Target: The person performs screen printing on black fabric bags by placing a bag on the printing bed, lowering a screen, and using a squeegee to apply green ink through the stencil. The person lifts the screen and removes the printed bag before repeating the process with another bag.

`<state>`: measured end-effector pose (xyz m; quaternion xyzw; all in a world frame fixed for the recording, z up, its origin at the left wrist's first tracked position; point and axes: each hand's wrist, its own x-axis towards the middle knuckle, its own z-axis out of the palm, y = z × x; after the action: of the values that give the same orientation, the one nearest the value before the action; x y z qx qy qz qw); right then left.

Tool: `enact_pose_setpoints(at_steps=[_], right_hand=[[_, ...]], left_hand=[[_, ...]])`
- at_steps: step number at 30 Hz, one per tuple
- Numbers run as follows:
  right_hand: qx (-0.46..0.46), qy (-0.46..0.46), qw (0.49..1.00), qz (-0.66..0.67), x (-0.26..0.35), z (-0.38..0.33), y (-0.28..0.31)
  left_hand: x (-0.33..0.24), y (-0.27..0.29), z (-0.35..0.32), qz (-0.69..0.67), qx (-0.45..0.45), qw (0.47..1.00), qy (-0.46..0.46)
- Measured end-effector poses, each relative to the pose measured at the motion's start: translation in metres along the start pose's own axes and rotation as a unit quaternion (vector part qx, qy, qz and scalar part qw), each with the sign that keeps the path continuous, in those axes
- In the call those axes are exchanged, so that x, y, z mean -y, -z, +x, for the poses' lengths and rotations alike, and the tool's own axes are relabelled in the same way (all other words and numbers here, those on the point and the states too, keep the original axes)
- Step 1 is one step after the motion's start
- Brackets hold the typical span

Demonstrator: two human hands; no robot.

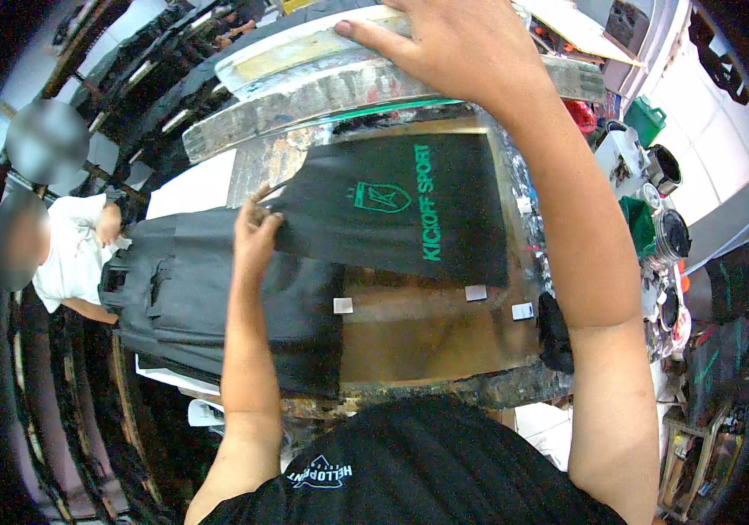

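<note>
Between the thumb and fingers of my left hand (256, 229) is the left edge of a black fabric piece (330, 206) with a green crest and lettering. That piece slants over the brown board (427, 337), its left end raised. Below and left of my hand, a stack of plain black fabric pieces (217, 289) covers the table's left part. At the top, my right hand (466, 44) grips a paint-stained wooden frame (322, 52), its thumb stretched along the near side. The picture's upper edge cuts off its other fingers.
A stained wooden beam (304, 109) crosses behind the board. Small white tags (477, 292) lie along the board. Paint tins (673, 234) and a green container (645, 121) stand at right. A person in a white shirt (73, 249) is at the table's left end, beside dark racks.
</note>
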<state>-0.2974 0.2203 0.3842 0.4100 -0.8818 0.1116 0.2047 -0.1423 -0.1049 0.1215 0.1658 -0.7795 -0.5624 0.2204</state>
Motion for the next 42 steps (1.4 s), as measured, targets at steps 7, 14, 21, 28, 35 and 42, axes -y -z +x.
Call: enact_pose_setpoints(at_steps=[7,14,21,28,35,42], right_hand=[[-0.065,-0.021,0.997,-0.034,-0.001,0.002,-0.017],[-0.106,-0.03,0.994,-0.004,0.011,0.004,-0.015],[-0.082,-0.077,0.993,-0.034,0.011,0.003,-0.018],[-0.077,-0.052,0.995,-0.022,0.011,0.009,-0.014],[-0.07,-0.069,0.995,-0.008,0.015,0.0,-0.014],[-0.07,-0.05,0.996,-0.022,0.01,0.003,-0.012]], left_hand=[[-0.051,0.18,0.006,0.073,-0.027,0.997,-0.003],[0.009,0.452,-0.073,0.326,-0.22,0.916,0.076],[-0.043,0.181,-0.102,0.494,-0.298,0.775,-0.259],[0.029,-0.018,-0.163,0.469,0.189,0.853,-0.128],[0.073,0.011,-0.176,0.568,0.131,0.809,-0.078],[0.099,0.022,-0.171,0.512,0.104,0.85,-0.067]])
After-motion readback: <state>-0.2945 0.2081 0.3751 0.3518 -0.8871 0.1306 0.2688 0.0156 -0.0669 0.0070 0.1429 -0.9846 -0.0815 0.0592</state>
